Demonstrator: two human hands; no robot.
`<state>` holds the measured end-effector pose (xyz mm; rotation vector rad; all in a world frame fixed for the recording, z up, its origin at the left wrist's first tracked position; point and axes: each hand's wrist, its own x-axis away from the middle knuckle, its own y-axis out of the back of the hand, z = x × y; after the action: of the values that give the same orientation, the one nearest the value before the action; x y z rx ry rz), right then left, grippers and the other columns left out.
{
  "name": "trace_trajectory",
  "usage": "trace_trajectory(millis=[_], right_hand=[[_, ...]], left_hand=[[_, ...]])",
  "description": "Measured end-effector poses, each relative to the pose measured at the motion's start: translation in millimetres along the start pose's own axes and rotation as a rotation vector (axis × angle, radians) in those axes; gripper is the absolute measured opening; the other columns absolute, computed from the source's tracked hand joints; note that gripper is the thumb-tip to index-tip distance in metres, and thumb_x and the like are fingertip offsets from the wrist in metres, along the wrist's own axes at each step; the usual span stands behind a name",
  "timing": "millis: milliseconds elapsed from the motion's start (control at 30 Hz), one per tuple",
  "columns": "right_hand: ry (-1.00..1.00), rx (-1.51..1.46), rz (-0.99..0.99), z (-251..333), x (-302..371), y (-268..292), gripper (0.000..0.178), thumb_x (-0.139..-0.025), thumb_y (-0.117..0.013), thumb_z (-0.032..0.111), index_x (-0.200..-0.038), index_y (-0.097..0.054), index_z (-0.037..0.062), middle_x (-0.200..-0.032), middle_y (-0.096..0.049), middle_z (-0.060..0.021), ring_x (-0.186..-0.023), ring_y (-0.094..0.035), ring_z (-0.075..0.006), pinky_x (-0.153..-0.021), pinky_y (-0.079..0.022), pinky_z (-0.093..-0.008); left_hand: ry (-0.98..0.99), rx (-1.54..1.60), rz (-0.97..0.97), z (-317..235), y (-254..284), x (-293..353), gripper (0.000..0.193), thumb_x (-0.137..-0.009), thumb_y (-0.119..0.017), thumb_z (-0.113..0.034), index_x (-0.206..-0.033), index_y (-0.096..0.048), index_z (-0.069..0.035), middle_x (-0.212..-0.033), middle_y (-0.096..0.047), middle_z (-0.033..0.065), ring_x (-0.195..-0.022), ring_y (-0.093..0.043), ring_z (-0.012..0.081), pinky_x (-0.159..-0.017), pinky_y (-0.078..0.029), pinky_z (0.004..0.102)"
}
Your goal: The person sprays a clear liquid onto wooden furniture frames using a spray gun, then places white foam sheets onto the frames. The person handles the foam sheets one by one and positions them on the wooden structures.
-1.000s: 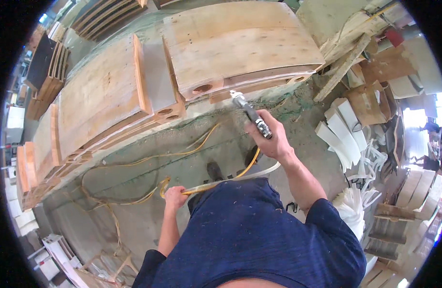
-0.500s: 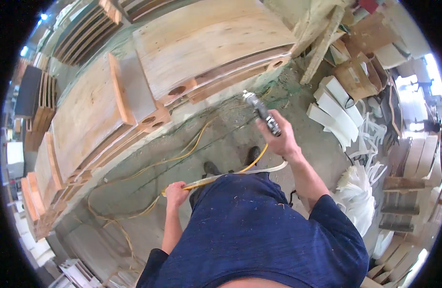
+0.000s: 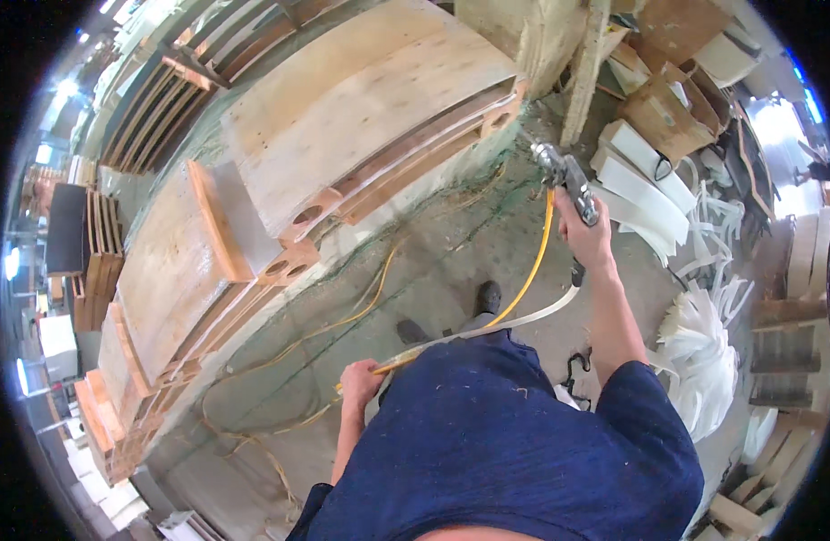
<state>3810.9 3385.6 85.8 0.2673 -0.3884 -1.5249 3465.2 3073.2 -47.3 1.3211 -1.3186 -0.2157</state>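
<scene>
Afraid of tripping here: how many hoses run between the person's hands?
2: a yellow hose from the spray gun in the right hand to the left hand, and a white hose curving beside it.

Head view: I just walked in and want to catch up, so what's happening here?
The person's right hand grips a metal gun-shaped tool, while the left hand holds a yellow hose and a pale hose. The tool is held out above the floor, apart from the plywood panels.
</scene>
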Motion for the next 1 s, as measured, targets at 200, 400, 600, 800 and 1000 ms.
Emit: trace_trajectory(millis=[200,400,600,800,1000], right_hand=[[-0.062,-0.103,-0.059,12,6,-52,0.022,-0.09,-0.066,0.027,-0.089,-0.062,0.0055,-0.067,-0.053,0.0041,-0.061,-0.045,-0.0051,-0.053,-0.038,-0.0249],[0.262,0.074,0.336,53,62,-156,0.028,-0.082,-0.073,0.02,-0.104,-0.06,0.0085,-0.086,-0.065,-0.0116,-0.077,-0.063,-0.0216,-0.07,-0.05,-0.0345],[0.461,0.179,0.561,103,103,-195,0.036,-0.085,-0.069,0.023,-0.114,-0.057,0.0057,-0.091,-0.065,-0.0159,-0.084,-0.065,-0.0292,-0.074,-0.051,-0.0358],[0.387,0.279,0.478,151,78,-204,0.038,-0.087,-0.064,0.031,-0.113,-0.057,0.0044,-0.087,-0.064,-0.016,-0.082,-0.063,-0.0331,-0.074,-0.049,-0.0394],[0.458,0.245,0.579,173,87,-221,0.037,-0.087,-0.064,0.033,-0.108,-0.058,0.0029,-0.088,-0.065,-0.0186,-0.086,-0.063,-0.0369,-0.074,-0.049,-0.0417]], left_hand=[[0.035,0.02,-0.052,36,12,11,0.025,-0.074,-0.066,-0.039,-0.074,-0.07,-0.014,-0.075,-0.066,0.0145,-0.077,-0.064,0.0364,-0.068,-0.051,0.0465],[0.044,-0.02,-0.054,91,19,13,0.022,-0.073,-0.068,-0.037,-0.077,-0.071,-0.015,-0.08,-0.068,0.0138,-0.079,-0.064,0.0354,-0.07,-0.051,0.0465],[0.002,-0.017,0.002,125,1,6,0.021,-0.07,-0.07,-0.037,-0.077,-0.072,-0.018,-0.08,-0.068,0.0129,-0.08,-0.065,0.0342,-0.07,-0.051,0.0454],[-0.066,0.063,-0.038,103,8,-16,0.016,-0.067,-0.069,-0.031,-0.077,-0.072,-0.019,-0.08,-0.069,0.0108,-0.081,-0.066,0.033,-0.071,-0.052,0.0443],[-0.086,0.04,0.015,107,-9,-4,0.017,-0.069,-0.069,-0.033,-0.075,-0.071,-0.017,-0.079,-0.068,0.0113,-0.08,-0.066,0.0334,-0.07,-0.052,0.0442]])
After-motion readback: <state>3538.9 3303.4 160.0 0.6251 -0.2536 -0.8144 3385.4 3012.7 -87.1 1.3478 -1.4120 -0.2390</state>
